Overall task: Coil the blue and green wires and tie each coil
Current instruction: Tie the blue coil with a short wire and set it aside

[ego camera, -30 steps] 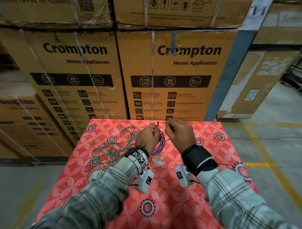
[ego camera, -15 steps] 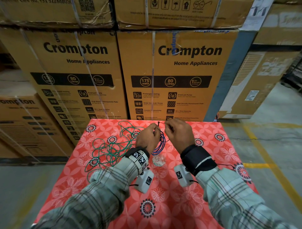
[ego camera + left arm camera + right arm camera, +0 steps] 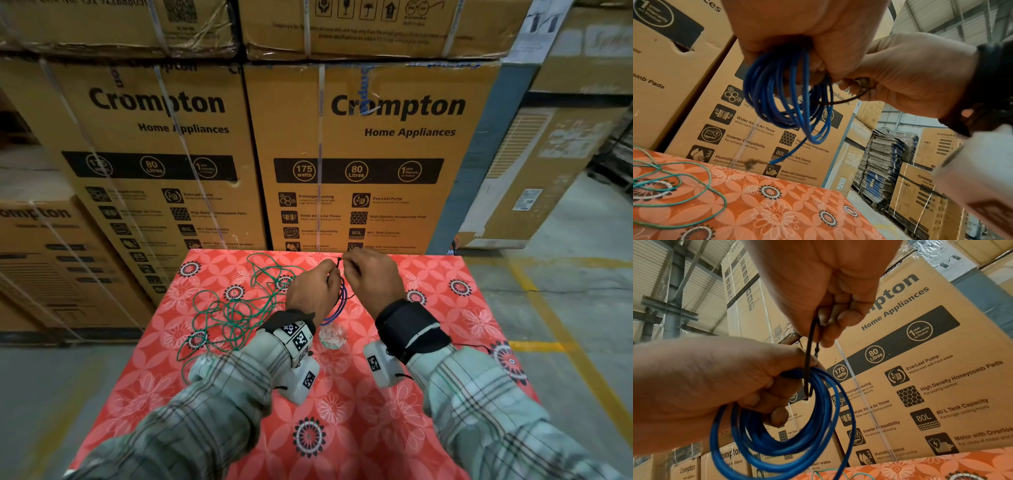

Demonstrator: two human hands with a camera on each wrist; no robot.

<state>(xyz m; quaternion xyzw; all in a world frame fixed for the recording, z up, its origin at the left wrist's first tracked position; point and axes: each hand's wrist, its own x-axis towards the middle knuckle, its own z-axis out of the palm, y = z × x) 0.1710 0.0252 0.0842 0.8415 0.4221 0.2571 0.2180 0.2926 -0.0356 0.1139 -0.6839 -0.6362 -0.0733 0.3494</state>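
Note:
My left hand (image 3: 317,286) grips the coiled blue wire (image 3: 337,308) above the far middle of the table; the coil (image 3: 781,426) hangs in several loops below the fist (image 3: 781,40). A thin black tie (image 3: 808,363) passes through the coil and its ends are pinched by my right hand (image 3: 368,274), just right of the left hand. In the left wrist view the tie (image 3: 844,99) curves round the blue loops (image 3: 785,97) to the right fingers. The green wire (image 3: 233,308) lies loose and tangled on the table's left half.
The table (image 3: 342,428) has a red floral cloth. A small clear plastic bag (image 3: 331,336) lies between my wrists. Stacked cardboard boxes (image 3: 376,154) stand right behind the far edge. Concrete floor with yellow lines (image 3: 548,308) lies to the right.
Both hands stayed over the far middle of the table; the right hand has drawn slightly closer to the left while working the black tie at the blue coil.

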